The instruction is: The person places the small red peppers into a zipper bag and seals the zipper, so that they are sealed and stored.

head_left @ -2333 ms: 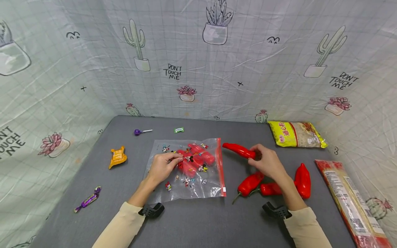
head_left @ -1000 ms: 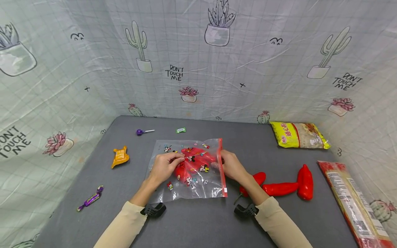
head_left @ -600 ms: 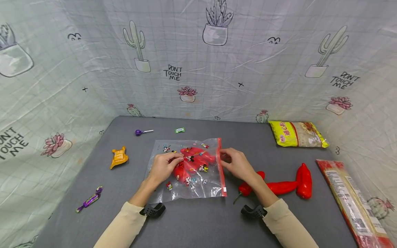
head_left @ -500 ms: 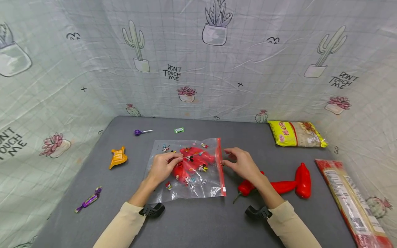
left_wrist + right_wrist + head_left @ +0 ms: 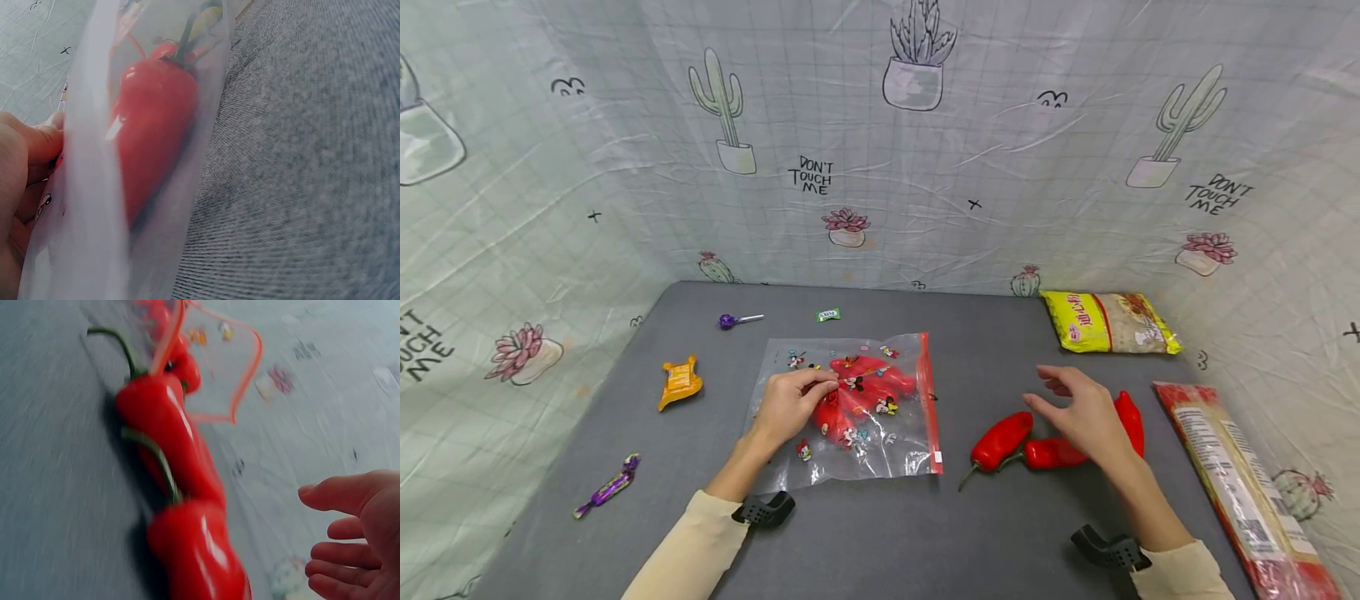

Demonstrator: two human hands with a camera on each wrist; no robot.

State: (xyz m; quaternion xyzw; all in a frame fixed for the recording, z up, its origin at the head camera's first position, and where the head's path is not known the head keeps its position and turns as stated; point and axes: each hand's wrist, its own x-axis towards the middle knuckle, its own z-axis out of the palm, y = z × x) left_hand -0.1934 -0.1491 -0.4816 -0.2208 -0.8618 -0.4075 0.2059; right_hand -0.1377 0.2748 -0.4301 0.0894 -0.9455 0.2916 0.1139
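My left hand (image 5: 786, 408) pinches the upper film of a clear zip bag (image 5: 827, 471) with cartoon prints and a red zip edge (image 5: 931, 417). Several red peppers (image 5: 891, 380) lie inside it; in the left wrist view one pepper (image 5: 153, 119) shows behind the film, stem upward. The right hand (image 5: 1086, 412) hovers above the loose peppers, its fingers spread and nothing in them. Beneath and beside it lie a pepper with a green stem (image 5: 1002, 440), a second pepper (image 5: 1051, 452) and a third, partly hidden pepper (image 5: 1131, 421). From the right wrist view, the bag's mouth (image 5: 250, 369) gapes.
A yellow food packet (image 5: 1108, 323) lies at the back right, and a long red-and-clear packet (image 5: 1240, 483) along the right edge. To the left are an orange-wrapped sweet (image 5: 681, 382), a purple-wrapped candy (image 5: 608, 486), a lollipop (image 5: 727, 322) and a green-wrapped sweet (image 5: 828, 315).
My right hand carried a red pepper into the bag, let it go, came out and moved right over the loose peppers. The left hand kept its pinch on the bag.
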